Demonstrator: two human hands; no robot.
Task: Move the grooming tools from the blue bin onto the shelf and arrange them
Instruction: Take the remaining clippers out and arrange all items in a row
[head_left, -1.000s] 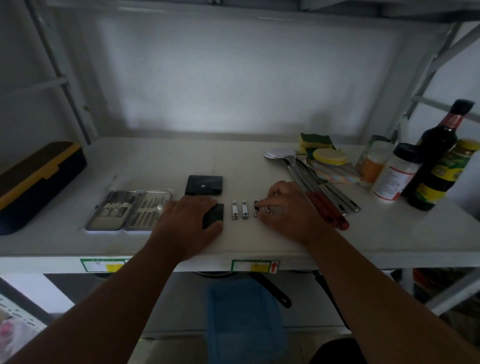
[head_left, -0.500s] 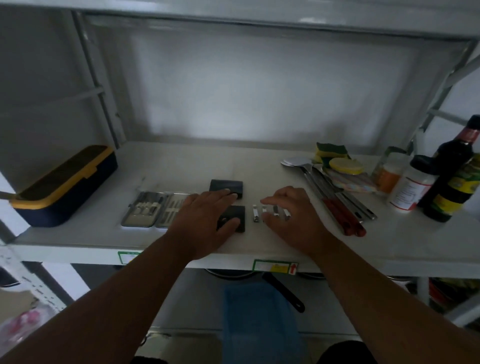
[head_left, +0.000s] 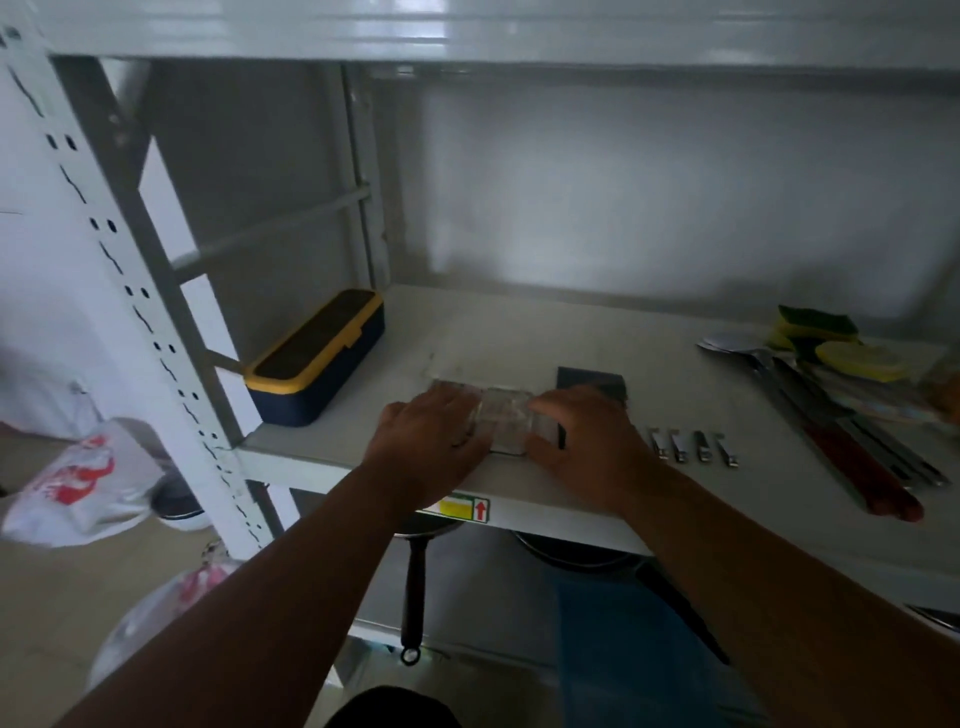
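We seem to be in a storeroom or utility corner of a home. A bolted white metal rack with a perforated upright (head_left: 156, 332) carries a plain shelf (head_left: 519, 332) against a bare wall. On that shelf sit kitchen odds: sponges (head_left: 815, 325), a ladle and red-handled utensils (head_left: 852, 457), and a navy and yellow lidded box (head_left: 317, 358). Below we see a frying pan (head_left: 415, 571) and a blue bin (head_left: 639, 649), and plastic bags (head_left: 78, 483) lie on the floor.

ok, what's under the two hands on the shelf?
The open manicure kit: left hand and right hand cover its ends; only its blurred middle shows, tools unreadable.
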